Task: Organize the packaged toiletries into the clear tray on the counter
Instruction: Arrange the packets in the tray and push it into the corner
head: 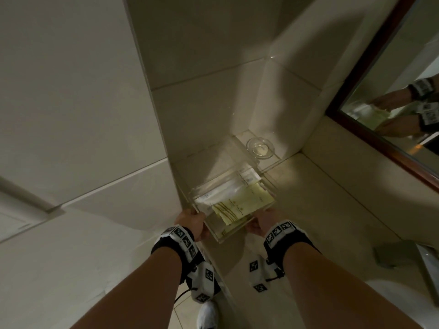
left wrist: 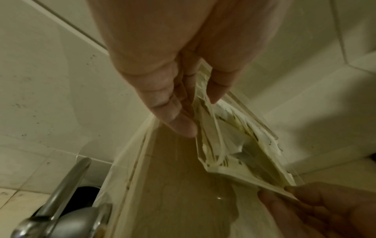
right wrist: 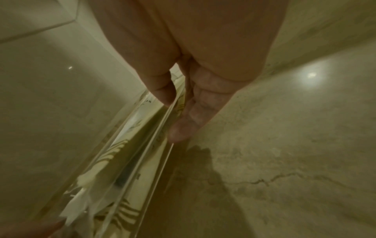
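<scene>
In the clear tray (hand-held): yellow packets.

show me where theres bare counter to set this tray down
Bare beige stone counter lies right of the clear plastic tray, toward the mirror's dark wooden frame. The back corner is crowded by a round glass dish. Left of the tray is only wall.

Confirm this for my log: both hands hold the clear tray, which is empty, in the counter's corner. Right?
Not quite. The left hand and right hand do hold the clear tray in the counter's corner, but it holds yellow and white packets, as the head view shows.
</scene>
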